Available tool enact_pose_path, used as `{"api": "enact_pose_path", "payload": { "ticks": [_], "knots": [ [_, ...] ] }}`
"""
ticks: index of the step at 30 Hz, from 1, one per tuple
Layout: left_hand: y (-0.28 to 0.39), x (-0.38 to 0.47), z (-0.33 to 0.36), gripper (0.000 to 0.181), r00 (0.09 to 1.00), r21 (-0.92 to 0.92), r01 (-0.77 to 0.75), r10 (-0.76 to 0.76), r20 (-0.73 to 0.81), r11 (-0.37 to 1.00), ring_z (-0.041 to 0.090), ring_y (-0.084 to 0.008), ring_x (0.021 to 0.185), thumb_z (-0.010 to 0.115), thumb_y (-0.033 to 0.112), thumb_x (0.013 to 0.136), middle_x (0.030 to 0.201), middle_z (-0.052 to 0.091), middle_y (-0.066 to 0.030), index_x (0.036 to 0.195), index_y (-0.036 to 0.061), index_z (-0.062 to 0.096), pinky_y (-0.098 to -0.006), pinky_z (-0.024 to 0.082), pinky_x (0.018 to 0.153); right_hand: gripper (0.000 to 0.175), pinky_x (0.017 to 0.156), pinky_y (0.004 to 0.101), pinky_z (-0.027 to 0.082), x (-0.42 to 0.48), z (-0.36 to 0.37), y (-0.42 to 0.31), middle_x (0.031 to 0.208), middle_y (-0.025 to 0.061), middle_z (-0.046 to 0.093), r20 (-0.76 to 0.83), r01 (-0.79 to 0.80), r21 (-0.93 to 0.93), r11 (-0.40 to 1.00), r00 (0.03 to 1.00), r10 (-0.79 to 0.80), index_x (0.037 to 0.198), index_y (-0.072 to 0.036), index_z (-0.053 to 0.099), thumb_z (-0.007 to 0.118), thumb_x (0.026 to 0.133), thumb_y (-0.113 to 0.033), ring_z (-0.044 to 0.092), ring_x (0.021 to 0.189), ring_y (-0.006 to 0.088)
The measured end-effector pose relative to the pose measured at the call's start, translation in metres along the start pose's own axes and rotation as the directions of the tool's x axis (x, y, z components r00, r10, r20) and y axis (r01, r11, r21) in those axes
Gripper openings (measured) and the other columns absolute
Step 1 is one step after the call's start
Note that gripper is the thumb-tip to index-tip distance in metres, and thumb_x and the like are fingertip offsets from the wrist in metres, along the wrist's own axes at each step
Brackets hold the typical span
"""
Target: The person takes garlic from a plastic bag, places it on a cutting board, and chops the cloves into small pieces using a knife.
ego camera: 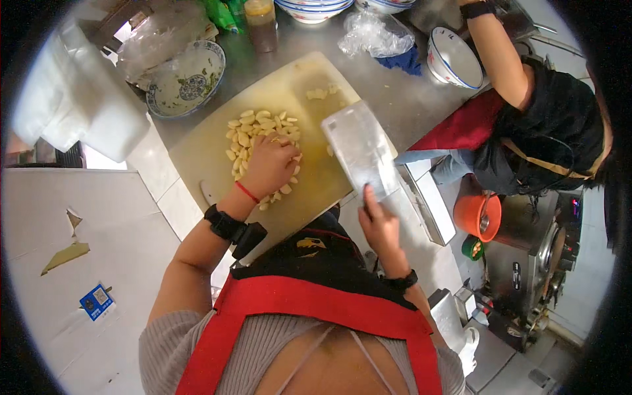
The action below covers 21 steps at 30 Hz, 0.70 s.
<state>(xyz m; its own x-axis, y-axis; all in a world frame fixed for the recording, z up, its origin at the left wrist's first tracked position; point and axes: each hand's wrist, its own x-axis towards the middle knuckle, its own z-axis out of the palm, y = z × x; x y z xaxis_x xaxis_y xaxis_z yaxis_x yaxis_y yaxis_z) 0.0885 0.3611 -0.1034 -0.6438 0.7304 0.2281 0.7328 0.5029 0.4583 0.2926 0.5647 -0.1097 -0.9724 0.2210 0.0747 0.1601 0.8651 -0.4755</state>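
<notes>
Peeled garlic cloves (pixel 245 134) lie heaped on the left half of a pale plastic cutting board (pixel 217 148). My left hand (pixel 274 163) rests on the near part of this heap with its fingers bent down among the cloves; whether it pinches one is hidden. My right hand (pixel 380 227) grips the handle of a broad cleaver (pixel 363 148), index finger laid along the blade. The blade is tilted over the board's right edge, beside the heap and apart from it. Some chopped or crushed garlic (pixel 321 93) sits near the board's far corner.
A patterned bowl (pixel 185 81) with green scraps stands left of the board. Behind it are a jar of brown sauce (pixel 260 27), stacked bowls (pixel 315 11) and a plastic bag (pixel 377 37). A white bowl (pixel 453 58) stands near a co-worker (pixel 538 118) at the right.
</notes>
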Motion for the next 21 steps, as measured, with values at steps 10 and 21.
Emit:
{"api": "enact_pose_path", "payload": {
  "ticks": [10,21],
  "knots": [
    [0.002,-0.003,0.002,0.016,0.963,0.225,-0.062,-0.001,0.271,0.972,0.048,-0.0246,0.093,0.06,0.02,0.068,0.09,0.056,-0.0051,0.083,0.0139,0.062,-0.0398,0.033,0.083,0.058,0.058,0.042,0.047,-0.071,-0.013,0.016,0.071,0.0158,0.058,0.361,-0.134,-0.109,0.985,0.918,0.165,0.135,-0.026,0.033,0.054,0.082,-0.019,0.059,0.064,0.0334],
    [0.016,0.028,0.055,0.014,0.952,0.243,-0.304,0.3,0.054,0.921,0.055,-0.0261,0.089,0.051,0.015,0.071,0.069,0.061,-0.0075,0.075,0.0078,0.062,-0.0397,0.04,0.078,0.056,0.057,0.0422,0.046,0.019,-0.01,0.013,0.07,0.0196,0.058,0.135,-0.175,-0.149,0.973,0.971,0.195,0.131,-0.015,0.041,0.06,0.078,-0.018,0.058,0.063,0.035]
  ]
}}
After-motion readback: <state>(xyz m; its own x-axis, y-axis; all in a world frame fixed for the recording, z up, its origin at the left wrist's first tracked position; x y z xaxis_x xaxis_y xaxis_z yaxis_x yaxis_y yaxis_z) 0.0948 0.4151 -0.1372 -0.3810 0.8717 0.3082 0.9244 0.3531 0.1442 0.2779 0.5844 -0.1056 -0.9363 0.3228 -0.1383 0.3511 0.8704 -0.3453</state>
